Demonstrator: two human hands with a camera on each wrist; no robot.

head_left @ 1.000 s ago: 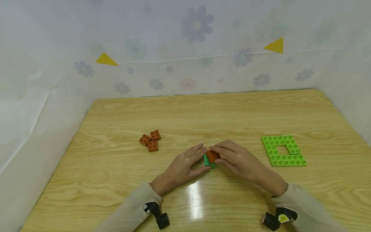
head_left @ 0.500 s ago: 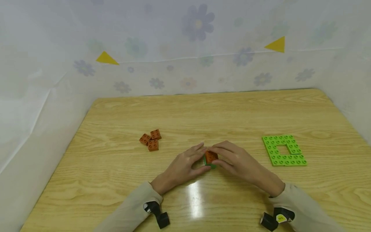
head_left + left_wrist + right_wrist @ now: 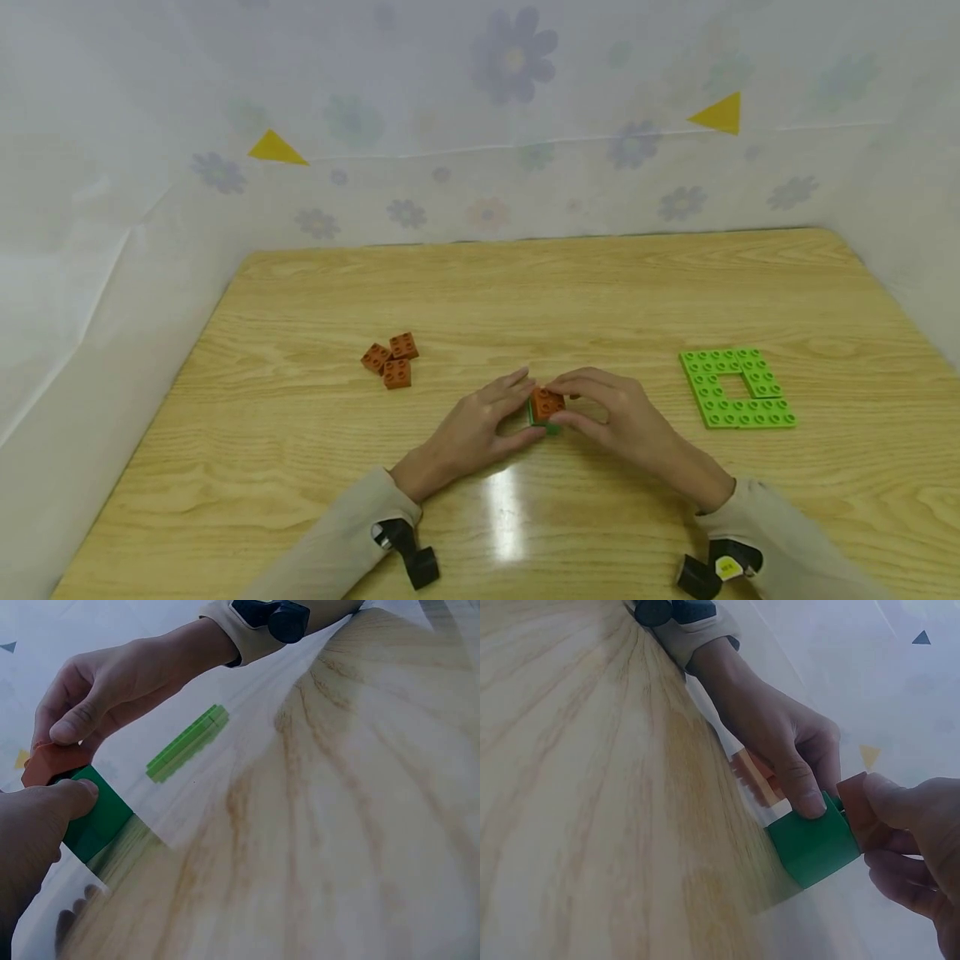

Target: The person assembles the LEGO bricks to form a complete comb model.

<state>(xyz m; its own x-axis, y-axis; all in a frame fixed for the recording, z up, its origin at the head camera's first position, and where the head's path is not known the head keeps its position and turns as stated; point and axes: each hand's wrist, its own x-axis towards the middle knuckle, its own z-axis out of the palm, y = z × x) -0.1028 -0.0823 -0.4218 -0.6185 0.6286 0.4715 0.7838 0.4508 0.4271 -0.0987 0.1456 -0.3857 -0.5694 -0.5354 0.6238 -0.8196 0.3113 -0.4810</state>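
Note:
My left hand (image 3: 468, 429) grips a dark green toy building brick (image 3: 817, 844) that stands on the table, thumb on its near side. An orange-brown brick (image 3: 547, 404) with studs on top lies over the green one, pinched between the thumb and fingers of my right hand (image 3: 618, 417). In the right wrist view a narrow dark gap shows between the two bricks near the left thumb. From the left wrist view, the brown brick (image 3: 56, 763) overlaps the top of the green brick (image 3: 105, 817). Most of the green brick is hidden from above.
Several loose things share the wooden table (image 3: 300, 467): a cluster of orange-brown bricks (image 3: 397, 374) at the left, and a flat lime-green studded square frame (image 3: 738, 414) with a hole in its middle at the right. A flowered white sheet (image 3: 450, 108) rises behind the far edge.
The brown brick has moved slightly left and now covers the green brick's studs, which showed earlier. The right hand shifted with it; the left hand has stayed in place.

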